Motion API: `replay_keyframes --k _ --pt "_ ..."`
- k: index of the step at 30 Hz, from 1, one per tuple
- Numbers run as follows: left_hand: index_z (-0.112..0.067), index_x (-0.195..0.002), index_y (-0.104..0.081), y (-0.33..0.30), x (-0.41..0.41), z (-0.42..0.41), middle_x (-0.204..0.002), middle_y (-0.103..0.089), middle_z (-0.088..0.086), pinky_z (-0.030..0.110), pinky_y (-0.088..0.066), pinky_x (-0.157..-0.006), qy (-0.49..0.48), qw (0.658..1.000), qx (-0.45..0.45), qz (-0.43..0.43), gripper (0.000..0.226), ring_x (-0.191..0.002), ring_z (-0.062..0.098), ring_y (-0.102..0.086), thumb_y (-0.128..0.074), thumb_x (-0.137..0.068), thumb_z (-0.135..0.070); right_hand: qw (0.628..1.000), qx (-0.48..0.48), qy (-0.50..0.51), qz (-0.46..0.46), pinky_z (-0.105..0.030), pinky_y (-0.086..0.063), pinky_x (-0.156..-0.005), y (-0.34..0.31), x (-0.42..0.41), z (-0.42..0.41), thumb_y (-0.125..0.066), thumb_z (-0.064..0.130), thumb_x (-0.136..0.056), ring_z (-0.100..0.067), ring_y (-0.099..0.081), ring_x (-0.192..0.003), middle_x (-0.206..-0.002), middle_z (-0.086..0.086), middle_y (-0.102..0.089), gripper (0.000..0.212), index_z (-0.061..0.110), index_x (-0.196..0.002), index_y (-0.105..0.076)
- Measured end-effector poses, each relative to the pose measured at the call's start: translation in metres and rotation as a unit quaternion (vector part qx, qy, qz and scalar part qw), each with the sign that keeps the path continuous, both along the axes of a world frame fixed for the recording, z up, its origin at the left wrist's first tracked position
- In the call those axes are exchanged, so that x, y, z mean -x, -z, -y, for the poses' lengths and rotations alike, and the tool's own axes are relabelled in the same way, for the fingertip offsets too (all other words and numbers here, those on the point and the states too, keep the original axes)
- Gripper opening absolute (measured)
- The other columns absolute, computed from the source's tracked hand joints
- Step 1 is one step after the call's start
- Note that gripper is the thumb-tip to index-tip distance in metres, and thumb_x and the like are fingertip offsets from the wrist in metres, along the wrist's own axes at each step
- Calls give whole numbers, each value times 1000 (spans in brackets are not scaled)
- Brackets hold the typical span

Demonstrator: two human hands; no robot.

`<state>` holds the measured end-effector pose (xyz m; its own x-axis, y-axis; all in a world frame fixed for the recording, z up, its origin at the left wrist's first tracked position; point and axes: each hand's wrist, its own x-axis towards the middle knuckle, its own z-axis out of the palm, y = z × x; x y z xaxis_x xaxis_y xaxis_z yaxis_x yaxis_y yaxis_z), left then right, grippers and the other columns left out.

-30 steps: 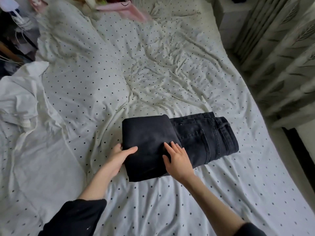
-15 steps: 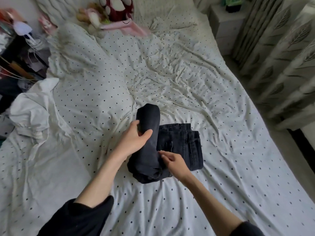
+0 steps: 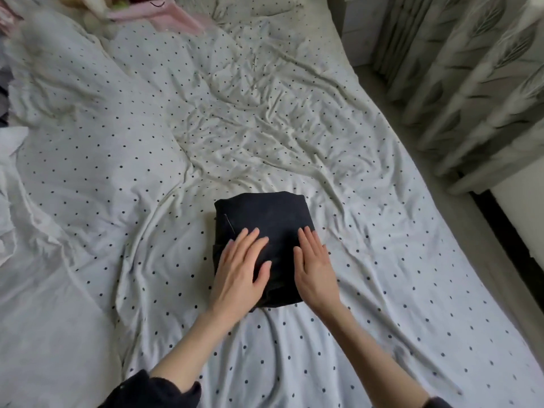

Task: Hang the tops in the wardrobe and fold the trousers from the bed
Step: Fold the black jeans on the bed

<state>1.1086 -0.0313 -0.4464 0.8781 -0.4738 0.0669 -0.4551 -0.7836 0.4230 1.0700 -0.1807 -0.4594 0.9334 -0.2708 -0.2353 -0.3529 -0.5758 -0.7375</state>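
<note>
White cloth (image 3: 11, 160): crumpled plain fabric at the far left edge, lying on the bed; what garment it is cannot be told.
Duvet (image 3: 97, 136): white with small black dots, bunched into a soft mound on the left half of the bed.
Pink item (image 3: 164, 13): blurred, at the head of the bed near the top edge.
Left sleeve (image 3: 153, 390): black, pushed up the forearm.
Left hand (image 3: 238, 269): flat, palm down, fingers straight and slightly spread, resting on the near left part of the trousers; it grips nothing.
Trousers (image 3: 262, 210): black denim folded into 1 compact, roughly square bundle, lying on the dotted sheet in the middle of the bed, with a thin pale seam line showing near its left edge.
Right hand (image 3: 316, 266): flat, palm down, fingers straight and together, resting on the right part of the bundle, its outer edge over the bundle's side; it grips nothing.
Sheet (image 3: 382, 260): white with black dots, creased around the bundle.
Curtains (image 3: 471, 78): pale with a grey leaf print, hanging beside the bed's right side.
</note>
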Motion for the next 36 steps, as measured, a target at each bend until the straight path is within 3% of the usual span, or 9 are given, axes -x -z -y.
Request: replay_keyframes --k 4,12,14,17,19,21,26,32,36 --pt "-39 -141 16 47 -9 -24 -150 29 -8 48 9 -113 -17 973 -214 -82 70 -137 13 32 -31 -93 -56 985 143 -78 -55 -34 14 -114 49 8 -15 -18 41 -101 -12 25 -140 -152 5 22 55 28 -149 6" --pt "-41 -130 35 96 -28 -17 -135 50 -11 52 21 -107 8 950 -286 -125 72 -122 11 50 -22 -91 -62 962 212 -143 -95 -37 21 -110 111 1 -12 -12 43 -101 -17 39 -129 -143 1 36 57 27 -140 26" --pt "-40 -140 21 83 -22 -18 -144 38 -12 50 18 -109 17 966 -226 -123 70 -130 9 41 -29 -94 -56 978 146 -136 -65 -33 16 -113 100 6 -9 -20 42 -101 -11 31 -134 -147 6 28 57 27 -148 11" --pt "-21 -142 -38 56 -17 -23 -154 -21 0 38 -12 -115 -81 993 63 -64 53 -144 14 -10 -55 -93 -29 999 -33 24 24 -21 -13 -113 74 8 7 -49 33 -96 -9 -13 -143 -155 5 -16 54 18 -146 -32" --pt "-11 -135 -45 46 -25 -33 -138 -44 8 30 -31 -107 -233 953 172 -92 52 -129 20 -40 -65 -87 -18 981 -106 160 -12 -26 -35 -102 65 0 29 -63 27 -89 -20 -47 -124 -135 -7 -50 50 9 -134 -49" --pt "-11 -131 -46 40 -39 -43 -127 -54 6 28 -41 -95 -327 872 230 -282 53 -112 17 -53 -68 -84 -21 940 -241 212 -119 -29 -46 -85 61 -16 53 -68 27 -86 -21 -62 -97 -105 -8 -66 41 4 -119 -61" --pt "-20 -106 -61 41 -64 -58 -102 -71 -3 25 -52 -64 -307 790 232 -477 28 -84 9 -69 -72 -81 -25 854 -409 161 -277 -28 -48 -78 65 -46 76 -67 23 -86 -21 -61 -91 -106 -11 -66 36 -2 -112 -61" --pt "-23 -121 -54 28 -60 -73 -109 -70 2 45 -39 -103 -269 750 288 -532 49 -102 20 -65 -73 -76 -13 836 -452 164 -264 -27 -49 -72 51 -29 71 -63 20 -89 -19 -62 -88 -99 -5 -66 21 5 -104 -64" --pt "-27 -115 -55 -2 -47 -68 -99 -73 3 38 -47 -85 -188 766 300 -536 49 -91 20 -69 -75 -71 -15 848 -449 179 -219 -31 -52 -79 12 11 75 -62 24 -90 -18 -62 -96 -103 0 -68 23 14 -109 -66"
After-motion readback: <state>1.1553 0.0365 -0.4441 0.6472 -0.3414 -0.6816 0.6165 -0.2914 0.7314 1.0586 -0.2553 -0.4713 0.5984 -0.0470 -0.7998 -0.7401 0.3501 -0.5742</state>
